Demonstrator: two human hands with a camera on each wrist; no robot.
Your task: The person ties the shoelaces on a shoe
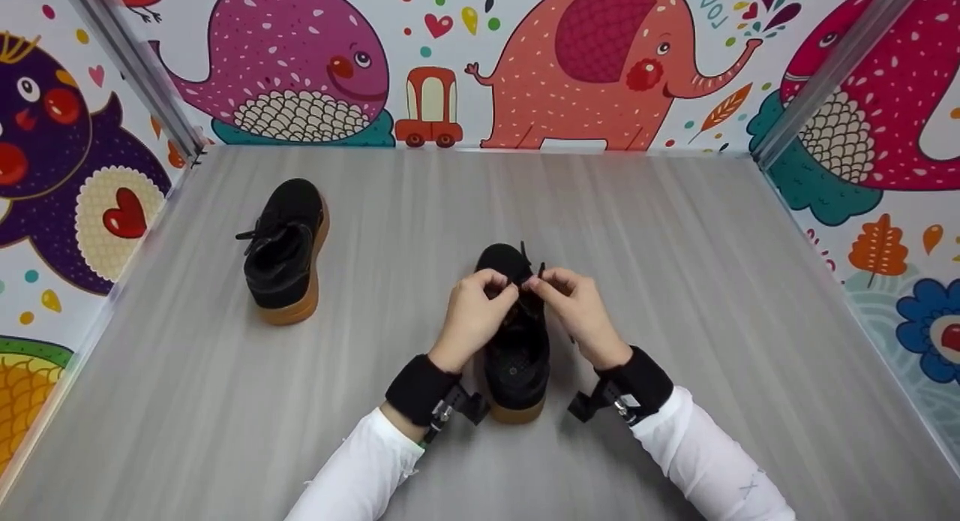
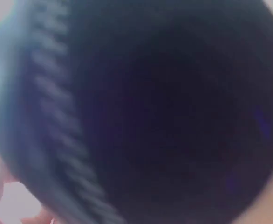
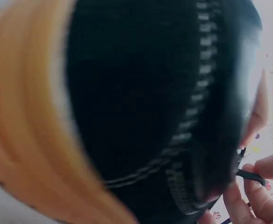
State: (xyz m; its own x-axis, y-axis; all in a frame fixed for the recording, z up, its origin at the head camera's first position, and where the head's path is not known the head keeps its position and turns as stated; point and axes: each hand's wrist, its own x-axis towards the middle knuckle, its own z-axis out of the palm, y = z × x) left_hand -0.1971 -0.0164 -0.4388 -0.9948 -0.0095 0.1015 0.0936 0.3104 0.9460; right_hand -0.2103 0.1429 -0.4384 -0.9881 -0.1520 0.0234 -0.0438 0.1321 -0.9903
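Observation:
A black shoe (image 1: 517, 386) with a tan sole stands upright, toe pointing away, between the two hands. Over its lacing, my left hand (image 1: 474, 314) has thumb and forefinger brought together on the lace; the pinch itself is partly hidden. From the right, my right hand (image 1: 583, 317) pinches the black shoelace (image 3: 250, 175) between thumb and fingers, as the right wrist view shows. Loose lace ends stick up near the toe. The shoe's dark, stitched side (image 2: 174, 112) fills most of the blurred left wrist view.
A second black shoe (image 1: 289, 258) with a tan sole stands at the left, its lace end sticking out leftward. The grey wood-grain floor (image 1: 675, 228) is bounded by printed cartoon panels (image 1: 585, 70) at the back and both sides, with metal posts (image 1: 840, 78) at the corners.

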